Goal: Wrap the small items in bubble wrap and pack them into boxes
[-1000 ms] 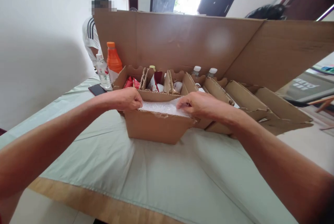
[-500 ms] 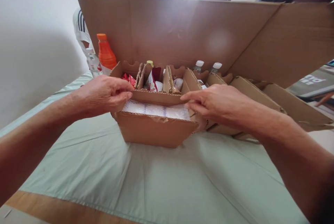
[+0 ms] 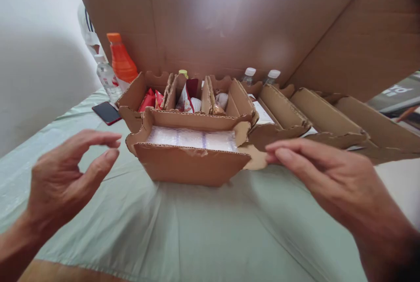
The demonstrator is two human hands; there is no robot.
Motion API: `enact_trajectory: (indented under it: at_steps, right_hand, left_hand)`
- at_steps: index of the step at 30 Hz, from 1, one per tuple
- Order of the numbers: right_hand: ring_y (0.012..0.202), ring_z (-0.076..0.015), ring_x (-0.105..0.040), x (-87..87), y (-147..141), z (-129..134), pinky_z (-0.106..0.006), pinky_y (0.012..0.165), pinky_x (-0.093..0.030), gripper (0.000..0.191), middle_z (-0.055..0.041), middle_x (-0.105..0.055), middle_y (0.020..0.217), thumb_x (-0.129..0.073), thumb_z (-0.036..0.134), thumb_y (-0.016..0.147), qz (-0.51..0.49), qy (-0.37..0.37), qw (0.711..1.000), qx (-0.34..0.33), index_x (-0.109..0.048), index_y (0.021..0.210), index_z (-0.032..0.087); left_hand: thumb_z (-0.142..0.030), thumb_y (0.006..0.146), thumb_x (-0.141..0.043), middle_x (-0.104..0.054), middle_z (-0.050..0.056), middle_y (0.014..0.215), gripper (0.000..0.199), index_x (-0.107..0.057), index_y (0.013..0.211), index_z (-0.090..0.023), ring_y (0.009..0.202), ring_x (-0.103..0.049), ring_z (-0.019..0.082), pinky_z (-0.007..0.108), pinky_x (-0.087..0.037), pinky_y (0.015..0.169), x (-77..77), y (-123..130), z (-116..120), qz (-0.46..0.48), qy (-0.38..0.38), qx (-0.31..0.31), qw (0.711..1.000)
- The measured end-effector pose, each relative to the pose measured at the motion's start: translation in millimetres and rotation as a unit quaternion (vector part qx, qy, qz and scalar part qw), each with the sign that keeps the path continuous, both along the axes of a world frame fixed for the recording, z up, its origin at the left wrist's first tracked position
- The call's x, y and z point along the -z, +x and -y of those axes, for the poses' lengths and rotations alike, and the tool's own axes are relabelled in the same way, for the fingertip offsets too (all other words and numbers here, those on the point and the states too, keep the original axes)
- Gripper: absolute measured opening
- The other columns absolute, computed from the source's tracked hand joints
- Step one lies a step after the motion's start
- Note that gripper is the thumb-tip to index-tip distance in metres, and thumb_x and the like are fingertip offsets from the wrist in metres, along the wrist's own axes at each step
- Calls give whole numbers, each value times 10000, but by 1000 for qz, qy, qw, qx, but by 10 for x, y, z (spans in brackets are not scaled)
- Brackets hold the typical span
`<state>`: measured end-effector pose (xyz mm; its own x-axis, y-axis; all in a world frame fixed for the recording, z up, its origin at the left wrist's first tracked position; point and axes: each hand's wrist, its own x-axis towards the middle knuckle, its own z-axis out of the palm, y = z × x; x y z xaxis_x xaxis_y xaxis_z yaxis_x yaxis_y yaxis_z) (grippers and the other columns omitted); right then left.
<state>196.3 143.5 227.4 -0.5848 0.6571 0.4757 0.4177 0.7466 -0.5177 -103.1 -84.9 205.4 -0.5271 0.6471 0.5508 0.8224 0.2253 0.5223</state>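
A small cardboard box (image 3: 183, 166) stands on the green cloth in front of me, its top open. Inside it lies a bubble-wrapped bundle (image 3: 193, 138) with faint purple marks. My left hand (image 3: 74, 172) is off to the box's left, thumb and fingers curved apart around nothing. To the right, my right hand (image 3: 321, 177) has thumb and fingers together at the outer end of a pale cardboard flap (image 3: 256, 158) that sticks out from the box's side; the fingertips partly cover the contact.
Behind the box runs a row of cardboard compartments (image 3: 236, 102) holding packets and other goods. An orange bottle (image 3: 123, 61), a clear bottle (image 3: 106, 76) and a phone (image 3: 106, 112) are at left. A tall cardboard panel (image 3: 229, 23) rises behind; a person is partly visible beyond it.
Both hands have left the box's upper rear edge and moved outward and down. My left hand has opened away from the box; my right hand is now at the side flap. The view has tilted down.
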Motion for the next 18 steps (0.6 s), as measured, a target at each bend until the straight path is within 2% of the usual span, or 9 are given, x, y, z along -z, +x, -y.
enact_trajectory:
  at_steps: [2,4,6,8,10,12,15,16,18]
  right_hand:
    - [715,-224,-698,289,190,78,-344,619,-550,290,-10,-777,845,-648,563,899,-31,-9,998,56,-766,931,301]
    - [781,-225,-692,535,304,148,-377,744,-570,286,-30,-766,920,-703,524,874,-115,-3,985,131,-755,1020,284]
    - [857,-230,-689,691,355,200,-423,863,-562,339,-53,-749,1012,-726,502,870,-194,-15,965,177,-730,1118,271]
    - [935,-255,-699,771,320,228,-454,886,-565,459,-85,-740,1105,-725,540,858,-190,-73,968,146,-686,1214,254]
    - [1046,-295,-695,821,164,228,-471,877,-579,611,-127,-716,1224,-720,603,825,-107,-149,981,59,-624,1300,231]
    - [1166,-326,-661,870,-91,209,-495,938,-567,720,-163,-664,1340,-718,620,805,-51,-196,979,-19,-550,1371,208]
    - [1265,-341,-610,944,-413,227,-523,1054,-505,754,-183,-617,1407,-702,590,814,-71,-194,977,-56,-484,1413,187]
    - [1271,-343,-605,968,-438,275,-528,1063,-497,719,-182,-624,1398,-686,579,831,-85,-180,979,-51,-494,1401,185]
    - [1214,-343,-635,1014,-314,467,-523,1015,-531,574,-160,-679,1303,-651,559,876,-92,-146,985,-29,-574,1315,197]
  left_hand:
    - [-465,915,-631,-744,-9,1093,270,-673,1141,-323,1001,-693,247,386,-545,914,283,-29,110,81,-43,-22,996]
    - [-505,897,-642,-735,23,1164,361,-653,1191,-297,1031,-693,273,419,-561,935,519,-75,94,142,-81,25,986]
    - [-543,880,-663,-722,60,1235,426,-650,1212,-277,1107,-682,305,449,-554,981,671,-108,7,179,-87,83,976]
    - [-592,849,-695,-704,95,1297,521,-636,1250,-264,1191,-660,336,461,-544,1016,740,-105,-105,217,-80,128,965]
    - [-633,806,-731,-674,132,1359,657,-592,1313,-238,1239,-644,355,460,-540,1032,752,-64,-232,257,-61,153,952]
    - [-670,763,-753,-662,166,1375,777,-548,1348,-200,1248,-641,367,457,-545,1029,737,5,-367,285,-34,153,946]
    - [-715,756,-732,-655,193,1379,887,-487,1399,-155,1278,-624,368,459,-526,1062,717,150,-504,309,5,152,939]
    - [-729,761,-719,-642,199,1397,925,-459,1432,-148,1303,-607,369,469,-507,1089,725,215,-500,311,15,159,937]
    - [-746,780,-694,-590,211,1461,991,-394,1509,-146,1394,-529,381,514,-427,1170,778,388,-368,298,31,175,938]
